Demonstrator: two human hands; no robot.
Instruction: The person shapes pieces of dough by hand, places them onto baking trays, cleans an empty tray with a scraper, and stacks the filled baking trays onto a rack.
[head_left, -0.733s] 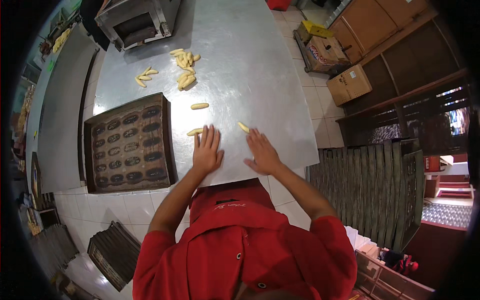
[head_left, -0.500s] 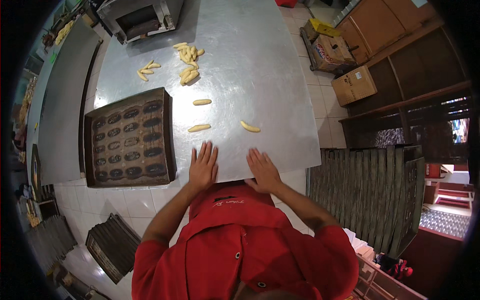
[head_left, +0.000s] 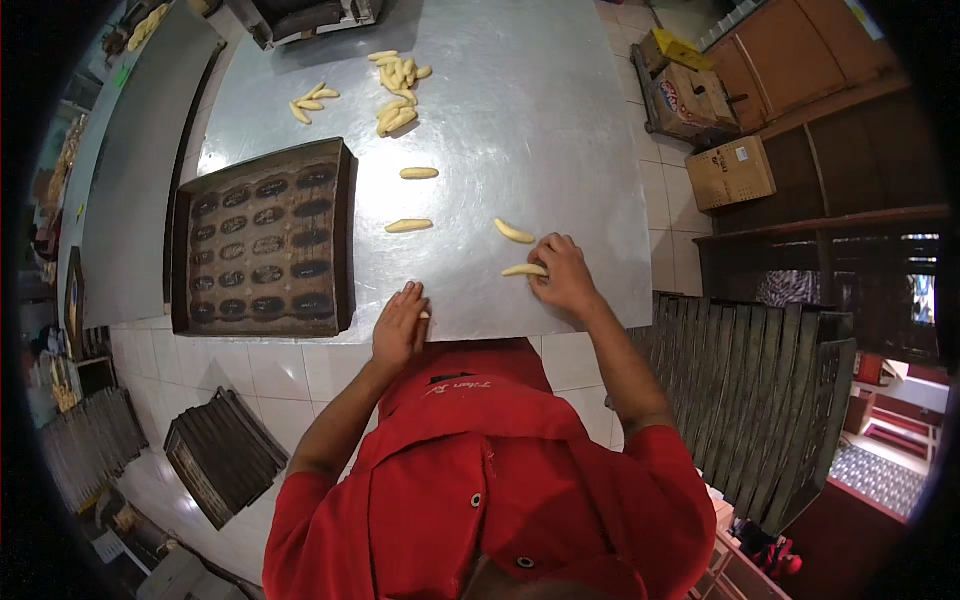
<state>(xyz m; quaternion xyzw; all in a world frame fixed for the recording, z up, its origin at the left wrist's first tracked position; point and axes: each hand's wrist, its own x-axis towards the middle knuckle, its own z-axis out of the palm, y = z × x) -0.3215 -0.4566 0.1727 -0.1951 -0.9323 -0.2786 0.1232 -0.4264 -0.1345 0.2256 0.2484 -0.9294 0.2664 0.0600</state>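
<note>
Pinching a dough stick (head_left: 520, 270), the right hand (head_left: 563, 274) has a narrow grip; the left hand (head_left: 400, 326) lies outstretched.

The person is wearing a red top (head_left: 400, 530) with short sleeves (head_left: 665, 475), which are leaving the forearms (head_left: 340, 415) bare. Two round, pale-rimmed buttons (head_left: 477, 500) are showing in front. Light lettering (head_left: 468, 386) is crossing the lower red cloth (head_left: 500, 362), near a dark patch (head_left: 450, 379).

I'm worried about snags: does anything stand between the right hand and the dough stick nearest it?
Nothing visible does: the right hand is right at the dough stick, by its right end. Another stick lies just beyond, not between them.
</note>
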